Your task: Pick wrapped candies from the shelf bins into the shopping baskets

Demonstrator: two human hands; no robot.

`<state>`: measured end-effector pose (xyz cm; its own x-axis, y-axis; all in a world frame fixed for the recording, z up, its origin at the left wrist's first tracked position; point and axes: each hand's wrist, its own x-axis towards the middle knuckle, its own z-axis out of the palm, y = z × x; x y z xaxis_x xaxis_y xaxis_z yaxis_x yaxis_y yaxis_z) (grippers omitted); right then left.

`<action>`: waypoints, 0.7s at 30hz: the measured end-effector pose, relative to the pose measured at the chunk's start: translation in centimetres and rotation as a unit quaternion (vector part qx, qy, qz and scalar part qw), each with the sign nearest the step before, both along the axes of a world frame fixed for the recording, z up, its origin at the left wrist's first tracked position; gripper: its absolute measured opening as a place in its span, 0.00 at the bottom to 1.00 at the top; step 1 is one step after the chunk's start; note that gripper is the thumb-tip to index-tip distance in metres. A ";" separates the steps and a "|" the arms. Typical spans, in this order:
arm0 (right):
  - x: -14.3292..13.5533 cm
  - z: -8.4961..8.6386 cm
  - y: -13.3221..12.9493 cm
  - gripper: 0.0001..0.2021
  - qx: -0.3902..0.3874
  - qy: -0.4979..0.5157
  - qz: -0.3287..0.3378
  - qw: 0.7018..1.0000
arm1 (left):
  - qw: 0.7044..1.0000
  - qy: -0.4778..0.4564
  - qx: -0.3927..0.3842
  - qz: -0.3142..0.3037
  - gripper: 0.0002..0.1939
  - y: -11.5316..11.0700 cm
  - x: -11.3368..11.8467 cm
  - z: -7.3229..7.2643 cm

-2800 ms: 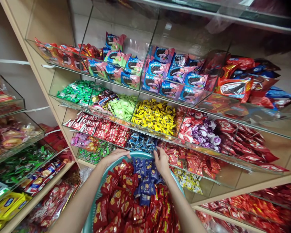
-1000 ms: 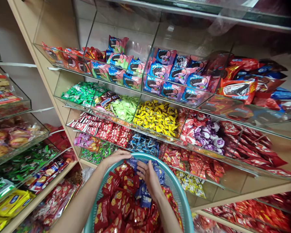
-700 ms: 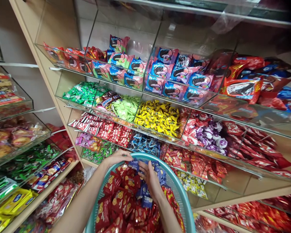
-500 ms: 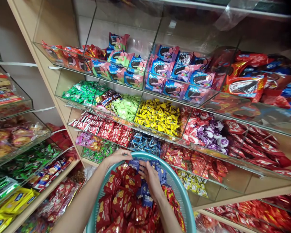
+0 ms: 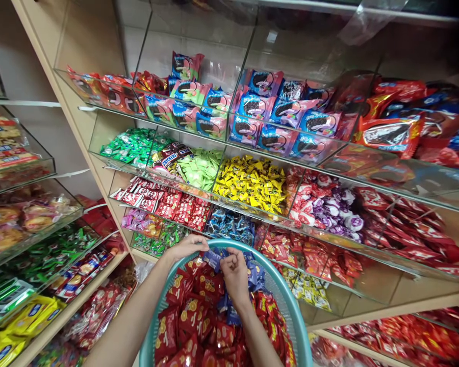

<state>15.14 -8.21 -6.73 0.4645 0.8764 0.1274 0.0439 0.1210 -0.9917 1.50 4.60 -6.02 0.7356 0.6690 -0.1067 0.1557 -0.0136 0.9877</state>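
Note:
A teal mesh basket (image 5: 304,326) stands low in the centre, filled with red packets (image 5: 194,315) and some blue packets (image 5: 255,272) toward its far side. My left hand (image 5: 187,246) is closed on the far-left rim of the basket, its fingertips beside a blue packet (image 5: 212,259). Over the blue packets inside the basket is my right hand (image 5: 235,275), with its fingers curled together. Whatever may be between those fingers is too small or hidden to tell.
Tiered shelves with clear dividers (image 5: 286,221) rise right behind the basket, holding yellow sweets (image 5: 250,184), green sweets (image 5: 128,147) and blue-pink cookie packs (image 5: 279,109). Another shelf unit (image 5: 99,272) stands close on the left, and wooden shelf edges (image 5: 393,308) run at lower right.
My right hand's fingers, spread earlier, have curled together and risen slightly over the blue packets. My left hand stays at the rim. The view has shifted very slightly.

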 end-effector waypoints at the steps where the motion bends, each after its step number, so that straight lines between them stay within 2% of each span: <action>1: -0.1 0.0 0.0 0.13 0.002 0.002 -0.007 1.000 | 1.000 -0.004 -0.005 0.005 0.11 0.0 0.1 0.0; 4: -0.4 -0.1 0.0 0.10 0.003 -0.022 -0.013 1.000 | 0.999 -0.023 -0.026 0.014 0.10 -0.1 0.2 0.0; 6: -0.3 -0.1 -0.2 0.08 0.006 -0.086 0.007 0.996 | 0.998 -0.033 -0.057 0.018 0.10 -0.1 0.2 -0.2; 9: -0.1 0.2 -0.7 0.11 0.038 -0.201 0.049 0.978 | 0.992 -0.042 -0.113 0.025 0.11 0.0 0.1 -0.3; 13: -0.1 0.8 -1.2 0.12 0.063 -0.261 0.067 0.961 | 0.990 -0.050 -0.131 0.014 0.12 -0.1 0.1 -0.4; 18: 1.3 1.8 -1.3 0.08 0.069 -0.279 -0.025 0.958 | 0.992 -0.028 -0.119 0.043 0.17 -0.4 0.2 0.4; 21: 3.6 1.8 -1.2 0.09 0.033 -0.219 -0.075 0.972 | 0.994 -0.023 -0.099 0.047 0.17 -0.7 0.2 0.9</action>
<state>18.70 -9.36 -4.92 0.4752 0.7865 0.3945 0.4818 0.1426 -0.8646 1.72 3.95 -5.10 0.6774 0.7050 -0.2101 0.1013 0.1935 0.9759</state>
